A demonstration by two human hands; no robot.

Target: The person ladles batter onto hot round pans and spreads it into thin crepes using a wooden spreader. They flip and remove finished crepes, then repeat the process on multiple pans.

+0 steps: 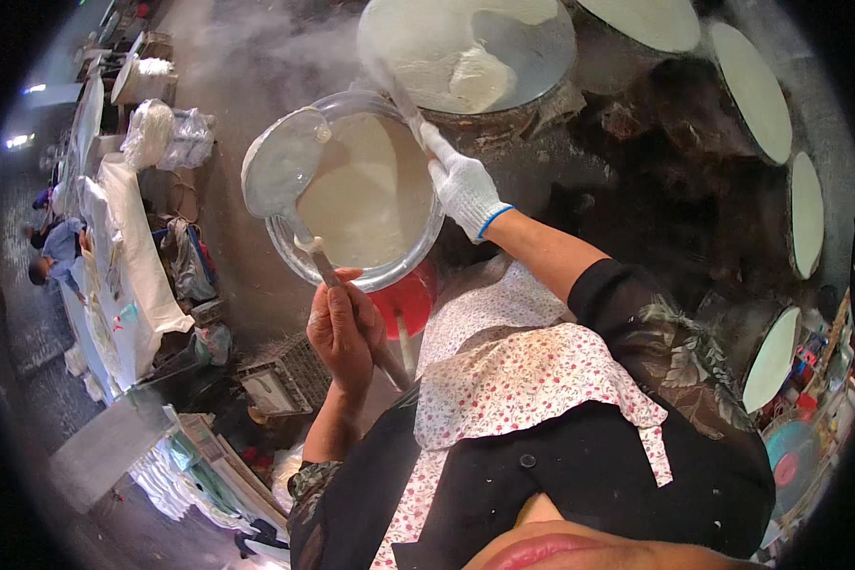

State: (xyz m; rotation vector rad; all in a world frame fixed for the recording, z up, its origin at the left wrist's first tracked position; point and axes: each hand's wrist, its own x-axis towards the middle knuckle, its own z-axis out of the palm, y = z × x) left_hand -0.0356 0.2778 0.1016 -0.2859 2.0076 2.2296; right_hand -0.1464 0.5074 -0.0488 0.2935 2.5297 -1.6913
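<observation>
My bare left hand [345, 323] is closed around the wooden handle of a ladle [282, 166]. The ladle's broad round head, coated with pale batter, is over the left rim of a bucket [435, 223] of cream-coloured batter [363, 190]. In a white knit glove with a blue cuff, my right hand [464, 190] grips a long pale spreader [401, 95]. That tool reaches up to the left edge of a round griddle [522, 49]. Batter covers part of the griddle unevenly, and grey metal shows at its right. The spreader's far end blends with the batter.
More round pans with pale surfaces [754, 93] curve along the right side. A red container [408, 296] stands below the bucket. On the left are a cloth-covered table [138, 256], a crate [290, 375] and a person in blue [62, 249]. Steam drifts at the top.
</observation>
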